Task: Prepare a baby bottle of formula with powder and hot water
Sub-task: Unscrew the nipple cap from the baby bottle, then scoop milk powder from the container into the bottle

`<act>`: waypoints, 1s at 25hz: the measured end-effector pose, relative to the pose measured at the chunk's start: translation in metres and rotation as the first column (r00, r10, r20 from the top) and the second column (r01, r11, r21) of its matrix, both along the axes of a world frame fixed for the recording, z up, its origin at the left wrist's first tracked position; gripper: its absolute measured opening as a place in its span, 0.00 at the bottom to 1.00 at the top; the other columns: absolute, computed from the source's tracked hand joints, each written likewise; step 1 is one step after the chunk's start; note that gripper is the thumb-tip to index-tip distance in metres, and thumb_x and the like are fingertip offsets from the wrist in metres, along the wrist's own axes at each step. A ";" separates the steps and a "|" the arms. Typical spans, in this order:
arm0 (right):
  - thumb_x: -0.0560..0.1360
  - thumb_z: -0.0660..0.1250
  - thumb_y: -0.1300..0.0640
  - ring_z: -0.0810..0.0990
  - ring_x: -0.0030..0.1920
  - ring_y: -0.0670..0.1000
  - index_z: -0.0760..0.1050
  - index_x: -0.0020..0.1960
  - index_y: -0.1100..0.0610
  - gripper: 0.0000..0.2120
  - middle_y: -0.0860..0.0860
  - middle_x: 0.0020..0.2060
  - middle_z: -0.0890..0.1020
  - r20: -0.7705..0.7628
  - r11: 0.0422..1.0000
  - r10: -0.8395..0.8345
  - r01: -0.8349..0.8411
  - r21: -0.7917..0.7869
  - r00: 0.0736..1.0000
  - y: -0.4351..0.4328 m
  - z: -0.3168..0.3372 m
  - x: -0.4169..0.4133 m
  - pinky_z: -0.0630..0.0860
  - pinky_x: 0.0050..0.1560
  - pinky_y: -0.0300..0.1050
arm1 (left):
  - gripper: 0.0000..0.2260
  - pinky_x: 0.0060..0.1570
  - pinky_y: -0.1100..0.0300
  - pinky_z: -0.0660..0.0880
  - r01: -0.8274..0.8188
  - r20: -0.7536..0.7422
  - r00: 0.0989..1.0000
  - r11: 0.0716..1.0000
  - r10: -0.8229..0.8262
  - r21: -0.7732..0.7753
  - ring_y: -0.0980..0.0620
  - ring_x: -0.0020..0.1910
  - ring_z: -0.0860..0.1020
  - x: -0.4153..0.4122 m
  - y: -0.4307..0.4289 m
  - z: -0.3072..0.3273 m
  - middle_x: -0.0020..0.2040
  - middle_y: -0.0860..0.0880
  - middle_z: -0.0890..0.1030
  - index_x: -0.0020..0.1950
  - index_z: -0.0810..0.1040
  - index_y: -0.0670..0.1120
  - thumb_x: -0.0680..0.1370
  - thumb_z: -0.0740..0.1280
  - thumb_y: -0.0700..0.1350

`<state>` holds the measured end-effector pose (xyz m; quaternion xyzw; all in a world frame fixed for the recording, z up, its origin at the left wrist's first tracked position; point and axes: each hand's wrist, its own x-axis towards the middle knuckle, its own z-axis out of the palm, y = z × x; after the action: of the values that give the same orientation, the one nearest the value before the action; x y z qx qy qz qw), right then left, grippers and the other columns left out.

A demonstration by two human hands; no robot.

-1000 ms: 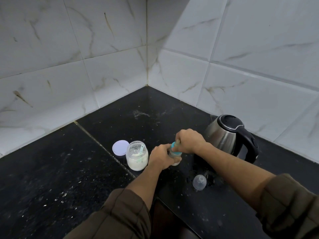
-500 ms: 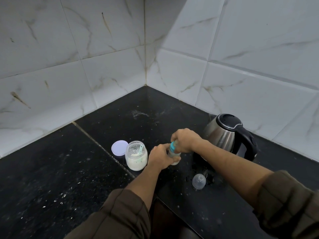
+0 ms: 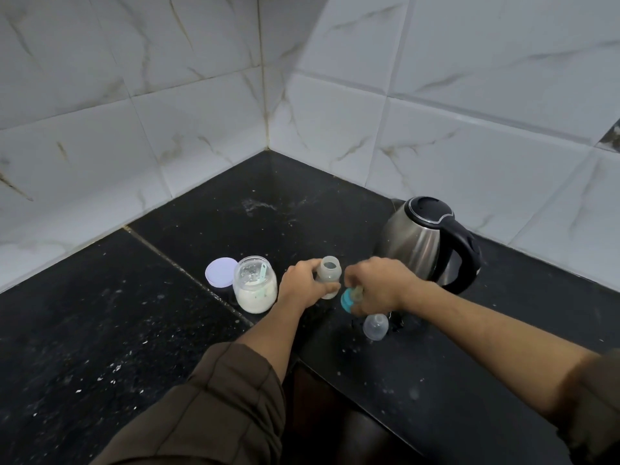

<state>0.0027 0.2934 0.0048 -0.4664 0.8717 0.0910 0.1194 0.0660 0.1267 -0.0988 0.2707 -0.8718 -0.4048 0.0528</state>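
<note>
Black counter (image 3: 100, 330) in a white-tiled corner (image 3: 265, 95), one kettle (image 3: 422, 239) right, one powder jar (image 3: 255, 290), one lid (image 3: 220, 272), one clear cap (image 3: 375, 326), your left grip (image 3: 303, 286) clamped on the bottle (image 3: 329, 275) mid-counter, right grip (image 3: 379, 285) round its teal collar (image 3: 347, 299).

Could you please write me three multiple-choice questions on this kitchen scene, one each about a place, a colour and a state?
1. Where does the powder jar's lilac lid lie? A. screwed on the jar. B. on the counter beside the jar. C. on the floor.
2. What colour is the ring that the right hand holds? A. teal. B. red. C. yellow.
3. How is the bottle in the left hand? A. capped. B. open at the top. C. lying on its side.
Key: 1 B, the lid lies flat left of the jar; 2 A, the ring shows teal; 3 B, its mouth is bare.
</note>
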 end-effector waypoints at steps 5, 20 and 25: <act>0.71 0.75 0.40 0.80 0.54 0.53 0.76 0.64 0.48 0.25 0.50 0.55 0.82 0.086 0.988 0.029 -0.042 0.150 0.996 0.014 -0.046 0.010 0.74 0.43 0.46 | 0.28 0.60 0.53 0.76 0.017 -0.021 1.000 1.000 -0.017 0.008 0.51 0.59 0.80 -0.002 0.001 -0.001 0.57 0.53 0.85 0.66 0.80 0.55 0.67 0.80 0.56; 0.73 0.70 0.38 0.81 0.49 0.49 0.80 0.58 0.47 0.18 0.43 0.43 0.80 0.171 0.992 0.096 -0.109 0.070 0.981 0.017 -0.025 0.006 0.79 0.48 0.47 | 0.52 0.75 0.48 0.65 0.013 -0.035 0.999 0.990 -0.008 0.144 0.48 0.77 0.65 -0.003 0.008 0.022 0.79 0.50 0.67 0.82 0.60 0.50 0.66 0.73 0.72; 0.75 0.68 0.48 0.78 0.41 0.46 0.80 0.49 0.45 0.05 0.41 0.37 0.77 0.078 0.933 0.112 -0.078 -0.350 0.991 -0.008 0.022 -0.005 0.77 0.43 0.47 | 0.26 0.70 0.50 0.70 -0.113 -0.367 0.925 0.993 0.100 -0.014 0.48 0.68 0.75 -0.006 -0.007 0.079 0.69 0.49 0.78 0.76 0.72 0.48 0.83 0.57 0.62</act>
<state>-0.0023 0.2854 0.0264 -0.5255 0.8438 -0.0810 0.0730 0.0603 0.1197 -0.0201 0.2367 -0.8377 -0.4293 0.2406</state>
